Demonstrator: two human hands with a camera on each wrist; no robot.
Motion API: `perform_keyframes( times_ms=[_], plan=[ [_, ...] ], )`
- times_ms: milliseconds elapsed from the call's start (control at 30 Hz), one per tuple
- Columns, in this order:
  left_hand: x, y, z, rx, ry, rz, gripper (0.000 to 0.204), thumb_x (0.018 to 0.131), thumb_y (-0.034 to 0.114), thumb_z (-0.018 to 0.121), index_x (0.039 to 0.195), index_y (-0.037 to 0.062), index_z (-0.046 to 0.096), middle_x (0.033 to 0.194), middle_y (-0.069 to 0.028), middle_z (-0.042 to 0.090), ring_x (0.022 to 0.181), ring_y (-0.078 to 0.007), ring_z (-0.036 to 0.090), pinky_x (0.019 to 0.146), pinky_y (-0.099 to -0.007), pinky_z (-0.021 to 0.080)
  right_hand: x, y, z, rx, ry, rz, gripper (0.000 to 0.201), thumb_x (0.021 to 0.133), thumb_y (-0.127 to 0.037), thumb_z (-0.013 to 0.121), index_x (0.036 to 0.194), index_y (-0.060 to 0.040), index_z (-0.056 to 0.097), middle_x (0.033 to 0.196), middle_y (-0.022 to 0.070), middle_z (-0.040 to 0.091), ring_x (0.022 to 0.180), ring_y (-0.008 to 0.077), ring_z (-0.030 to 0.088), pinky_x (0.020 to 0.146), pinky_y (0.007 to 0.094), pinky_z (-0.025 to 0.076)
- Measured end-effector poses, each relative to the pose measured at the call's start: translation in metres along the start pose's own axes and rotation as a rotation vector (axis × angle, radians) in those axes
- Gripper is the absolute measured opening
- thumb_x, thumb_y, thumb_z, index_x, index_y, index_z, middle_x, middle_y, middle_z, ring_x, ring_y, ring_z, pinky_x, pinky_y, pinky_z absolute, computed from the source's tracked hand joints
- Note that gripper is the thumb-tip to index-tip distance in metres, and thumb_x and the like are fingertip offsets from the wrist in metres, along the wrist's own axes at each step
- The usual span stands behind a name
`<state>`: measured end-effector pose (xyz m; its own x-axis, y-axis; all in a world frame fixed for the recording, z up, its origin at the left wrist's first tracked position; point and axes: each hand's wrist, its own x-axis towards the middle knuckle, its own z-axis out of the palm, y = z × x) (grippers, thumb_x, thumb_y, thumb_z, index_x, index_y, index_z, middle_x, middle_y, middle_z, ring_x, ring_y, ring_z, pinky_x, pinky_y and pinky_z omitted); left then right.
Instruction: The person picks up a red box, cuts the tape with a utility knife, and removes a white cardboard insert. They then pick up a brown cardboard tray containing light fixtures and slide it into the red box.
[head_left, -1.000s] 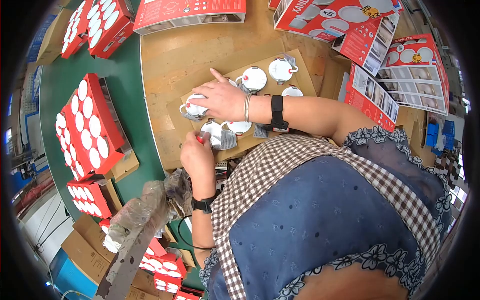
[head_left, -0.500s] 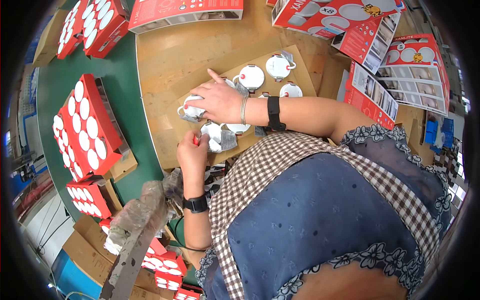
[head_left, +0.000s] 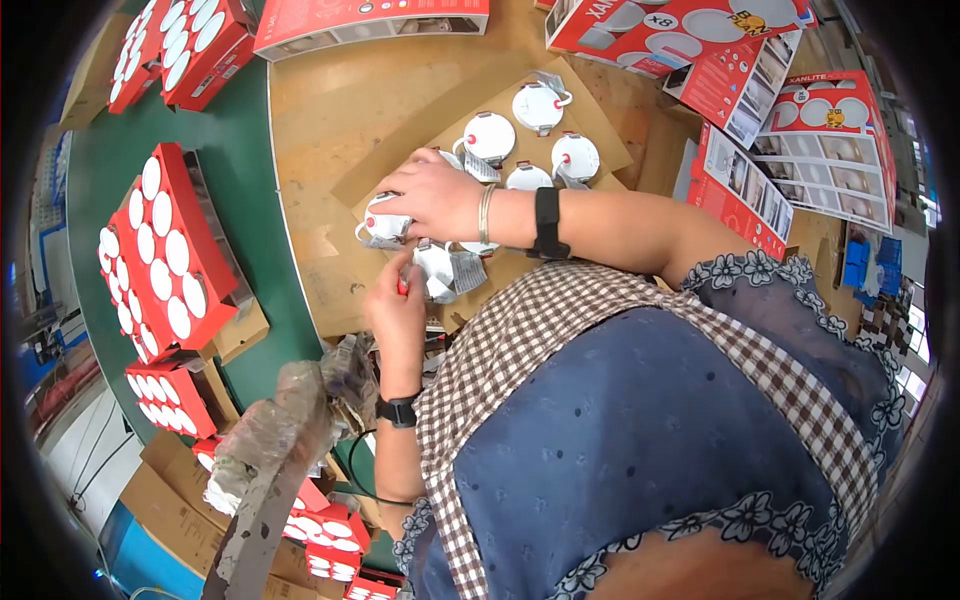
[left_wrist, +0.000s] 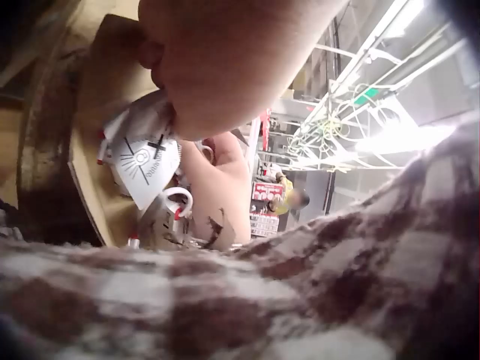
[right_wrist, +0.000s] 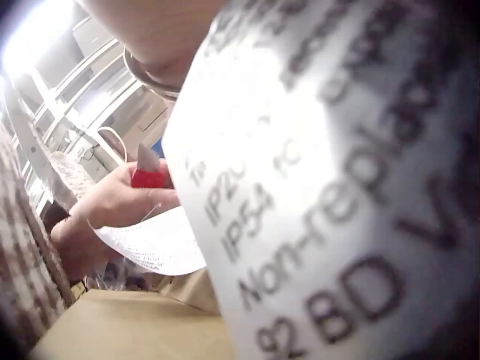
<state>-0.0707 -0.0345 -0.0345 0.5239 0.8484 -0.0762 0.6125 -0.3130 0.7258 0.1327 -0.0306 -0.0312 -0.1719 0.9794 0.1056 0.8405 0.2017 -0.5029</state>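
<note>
My left hand (head_left: 397,310) holds a small red tool (head_left: 403,284) beside a white round lamp (head_left: 433,262) with a printed label (head_left: 467,272). In the right wrist view the tool (right_wrist: 149,178) has a grey pointed tip. My right hand (head_left: 440,200) lies across the lamps, its fingers touching the leftmost one (head_left: 382,227). Several lamps with red-tipped white cables sit on a cardboard sheet (head_left: 612,155). The left wrist view shows my left hand (left_wrist: 232,64) close up, with a label (left_wrist: 150,161) below it and my right hand (left_wrist: 221,187) beyond.
Red printed boxes (head_left: 375,25) stand along the far edge, with more boxes (head_left: 830,160) at the right. On the green surface (head_left: 240,180) at the left are red trays (head_left: 160,250) of white discs. A plastic-wrapped post (head_left: 285,400) stands near my left forearm.
The cardboard sheet has turned, and its far lamps have moved up and left. My right thumb has drawn in. My left hand has moved slightly, still holding the red tool.
</note>
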Motion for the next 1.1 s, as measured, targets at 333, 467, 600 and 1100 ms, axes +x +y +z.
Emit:
perform_keyframes(
  times_ms=[333,467,600,1100],
  plan=[
    [0.001,0.007,-0.011,-0.211,-0.022,-0.040,0.022,0.092,0.008,0.066,0.112,0.0008,0.069,0.075,-0.0036,0.057,0.068,-0.0091,0.049,0.063,-0.0263,0.044,-0.028,0.014,-0.071,0.153,0.193,-0.131,0.033,0.086,-0.014,0.069,0.119,-0.0112,0.066,0.127,0.0107,0.061,0.120,0.0280,0.056,0.102,0.0462,0.043],
    [-0.010,0.000,-0.016,-0.246,0.360,-0.107,0.026,0.095,0.011,0.065,0.119,0.0015,0.066,0.088,-0.0011,0.060,0.074,-0.0087,0.051,0.068,-0.0226,0.045,-0.089,0.056,-0.144,-0.082,0.477,0.250,0.035,0.089,-0.013,0.065,0.122,-0.0040,0.061,0.117,0.0145,0.065,0.107,0.0321,0.062,0.093,0.0398,0.048],
    [-0.014,-0.020,-0.016,-0.468,0.398,-0.357,0.039,0.095,0.015,0.068,0.129,0.0008,0.057,0.086,-0.0003,0.056,0.074,-0.0069,0.049,0.066,-0.0220,0.044,-0.164,0.118,-0.133,-0.387,0.509,0.696,0.041,0.091,-0.013,0.065,0.130,-0.0031,0.056,0.115,0.0164,0.066,0.106,0.0279,0.063,0.092,0.0362,0.049],
    [0.017,0.026,-0.014,0.400,0.556,0.022,0.026,0.092,0.006,0.064,0.117,0.0017,0.065,0.091,-0.0092,0.064,0.076,-0.0191,0.059,0.070,-0.0295,0.048,-0.207,0.060,-0.091,-0.173,0.676,0.414,0.016,0.083,-0.007,0.066,0.098,-0.0112,0.070,0.103,0.0058,0.064,0.088,0.0270,0.062,0.083,0.0391,0.049]
  ],
)
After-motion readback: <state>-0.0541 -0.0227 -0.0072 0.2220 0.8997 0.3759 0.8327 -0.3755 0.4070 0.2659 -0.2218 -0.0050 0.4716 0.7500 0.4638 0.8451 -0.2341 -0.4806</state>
